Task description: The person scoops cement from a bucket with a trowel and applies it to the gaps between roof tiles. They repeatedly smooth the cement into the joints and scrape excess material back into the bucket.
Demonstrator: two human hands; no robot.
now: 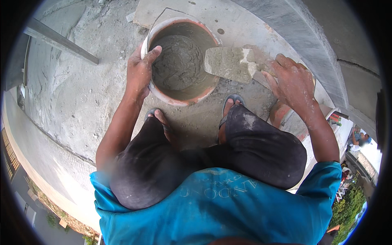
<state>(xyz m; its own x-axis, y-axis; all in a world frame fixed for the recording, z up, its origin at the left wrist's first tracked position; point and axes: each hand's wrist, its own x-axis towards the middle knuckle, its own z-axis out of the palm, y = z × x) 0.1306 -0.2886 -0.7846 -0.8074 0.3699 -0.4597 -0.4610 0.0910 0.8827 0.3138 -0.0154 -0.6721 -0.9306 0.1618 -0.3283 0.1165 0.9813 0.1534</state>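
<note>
The bucket (181,61) of wet grey cement was gripped at its near rim by the left hand (139,73), thumb hooked inside. A cement-caked trowel (230,64) was clasped by the right hand (292,83), its blade laid over the bucket's right edge. Both sandalled feet were planted just behind, on the dusty concrete floor (81,94).

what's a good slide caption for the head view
Squatting on a concrete ledge, the left hand grips the rim of a mortar-filled bucket while the right hand holds a mortar-coated trowel over it.
</note>
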